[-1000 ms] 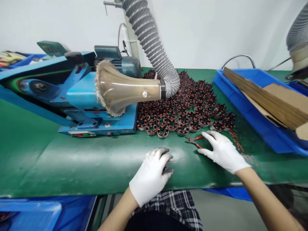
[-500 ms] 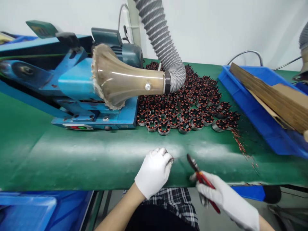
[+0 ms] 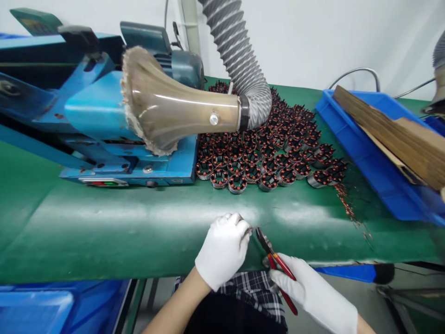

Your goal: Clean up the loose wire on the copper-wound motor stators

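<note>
My left hand (image 3: 223,250), in a white glove, is closed near the front edge of the green bench. Only a small dark bit shows at its fingertips; what it holds is hidden behind the fingers. My gloved right hand (image 3: 299,283) grips red-handled cutting pliers (image 3: 282,266). Their dark jaws point up and left, close to the left fingertips, and I cannot tell whether they touch anything. Beyond both hands stand many copper-wound motor stators (image 3: 237,183), crowded in rows on the bench.
A blue belt machine (image 3: 167,162) with a tan funnel hood (image 3: 187,109) and grey hose (image 3: 239,51) stands at left. At right a blue tray (image 3: 368,171) holds cardboard (image 3: 389,134). Copper wire clippings (image 3: 347,206) lie on the green bench (image 3: 121,232). Blue bins (image 3: 38,306) sit below left.
My right hand has brought the pliers leftward, so their jaws are now close to my left fingertips. My left hand stays closed in nearly the same place. The view has shifted slightly.
</note>
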Demonstrator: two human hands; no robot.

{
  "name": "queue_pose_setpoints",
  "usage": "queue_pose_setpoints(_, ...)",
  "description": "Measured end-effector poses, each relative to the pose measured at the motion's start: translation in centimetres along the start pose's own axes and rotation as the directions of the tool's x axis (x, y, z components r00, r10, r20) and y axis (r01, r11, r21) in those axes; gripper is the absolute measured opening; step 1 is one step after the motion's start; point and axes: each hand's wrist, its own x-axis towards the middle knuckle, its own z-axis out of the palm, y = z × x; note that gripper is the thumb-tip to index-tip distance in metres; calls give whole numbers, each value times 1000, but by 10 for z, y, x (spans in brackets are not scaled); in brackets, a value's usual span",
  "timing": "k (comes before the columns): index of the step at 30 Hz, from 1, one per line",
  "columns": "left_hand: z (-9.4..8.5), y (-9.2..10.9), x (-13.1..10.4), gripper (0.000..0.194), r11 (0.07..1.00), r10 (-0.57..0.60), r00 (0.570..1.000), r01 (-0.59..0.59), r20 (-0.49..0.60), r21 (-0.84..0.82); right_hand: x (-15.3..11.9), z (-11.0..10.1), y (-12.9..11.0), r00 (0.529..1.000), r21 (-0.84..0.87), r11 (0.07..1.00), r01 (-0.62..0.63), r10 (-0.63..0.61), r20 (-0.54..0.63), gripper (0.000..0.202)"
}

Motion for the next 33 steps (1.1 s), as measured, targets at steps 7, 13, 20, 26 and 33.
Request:
queue_pose_setpoints(7,7,-3,1,13,999,27,1000,-26,-10,34,11,7,-4,1000,33,999,9,-9,-18,28)
queue_pose_setpoints(13,11,-5,0,14,999,50,996,-49,-75,8,9,-4,-9,986,254,967,4,39,-164,36)
queue_pose_setpoints(20,1,-2,-2,17,998,67,996,-67,-54,-5,11,-49,24,800,-299,892,-339,106,-590,30)
queue_pose_setpoints(26,-3,-6,-3,18,997,81,995,-81,-51,13,27,-33,24,659,-413,900,-139,-227,-717,22)
queue_pose_setpoints(33,-25,-36,-18,17,997,21,962,2,-272,83,34,5,-33,948,48,965,257,-242,-208,18)
